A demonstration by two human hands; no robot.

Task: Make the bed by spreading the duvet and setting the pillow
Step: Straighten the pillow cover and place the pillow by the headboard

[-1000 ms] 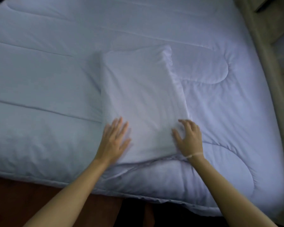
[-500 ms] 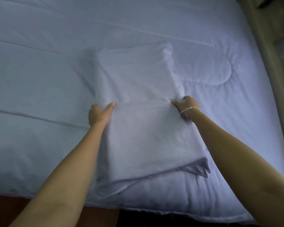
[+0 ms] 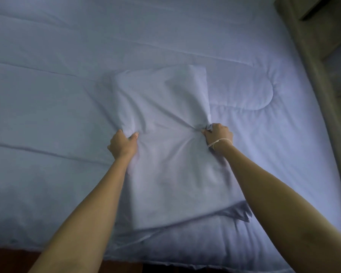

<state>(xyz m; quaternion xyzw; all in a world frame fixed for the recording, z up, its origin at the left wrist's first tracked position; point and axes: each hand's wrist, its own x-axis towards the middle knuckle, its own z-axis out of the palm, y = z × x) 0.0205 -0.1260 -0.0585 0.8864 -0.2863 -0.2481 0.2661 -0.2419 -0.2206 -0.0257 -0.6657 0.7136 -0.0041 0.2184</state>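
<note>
The left hand (image 3: 123,143) grips the left edge of the pillow (image 3: 165,146) about halfway along its length, fingers curled under the fabric and thumb pressed on top. The right hand (image 3: 218,135) grips the opposite edge at the same level, fingers bunched tight round a fold of the cover; a thin pale string (image 3: 218,142) is tied round that wrist. Both bare forearms reach forward from the bottom of the view, one along each side of the pillow. Between the two hands the cover is pulled into creases that fan out from each grip, so the pillow looks pinched at its waist. The pillow lies lengthwise, pointing away from the person, its far end plump and its near end flat, with a loose flap of cover at the near right corner. It rests on the duvet (image 3: 57,115), which is spread flat over the bed, pale and quilted with long stitched lines and a curved seam to the right of the pillow. A strip of wooden frame (image 3: 18,259) shows under the near edge, and a beige headboard (image 3: 319,85) runs along the right side
</note>
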